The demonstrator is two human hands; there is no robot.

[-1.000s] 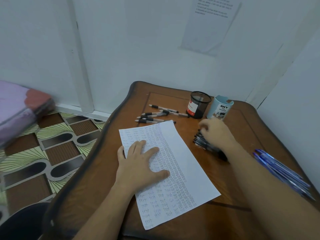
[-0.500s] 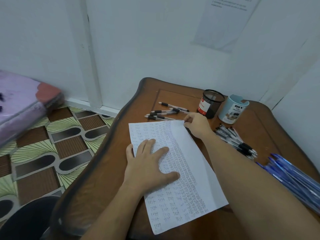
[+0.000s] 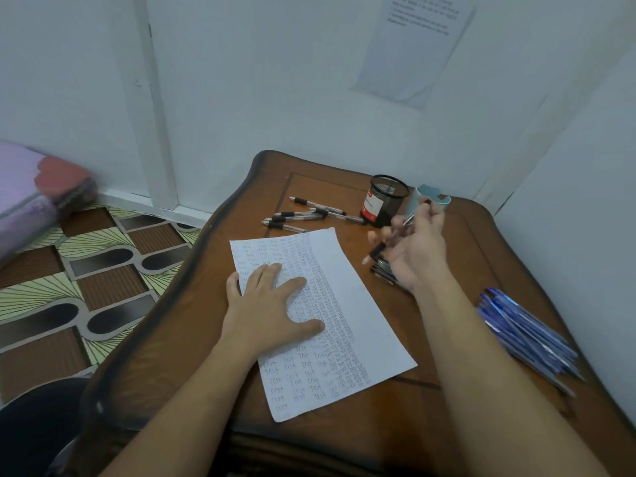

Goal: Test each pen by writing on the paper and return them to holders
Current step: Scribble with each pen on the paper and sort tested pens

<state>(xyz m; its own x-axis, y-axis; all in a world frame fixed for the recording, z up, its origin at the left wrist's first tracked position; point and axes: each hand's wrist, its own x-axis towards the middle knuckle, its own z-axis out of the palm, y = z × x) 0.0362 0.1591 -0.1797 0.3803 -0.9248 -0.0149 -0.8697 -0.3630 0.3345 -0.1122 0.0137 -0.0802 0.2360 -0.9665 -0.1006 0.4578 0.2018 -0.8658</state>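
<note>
Now the right hand (image 3: 418, 249) has left the paper (image 3: 364, 315) and grips a raised pen (image 3: 377, 250). The left hand (image 3: 272, 304) stays flat on it, so writing seems next.

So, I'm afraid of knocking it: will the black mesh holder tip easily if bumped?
Probably light: the black mesh holder is open wire with no pens sticking out. Standing upright, somewhat taller than wide, it would likely slide or tip on the smooth wooden table.
</note>
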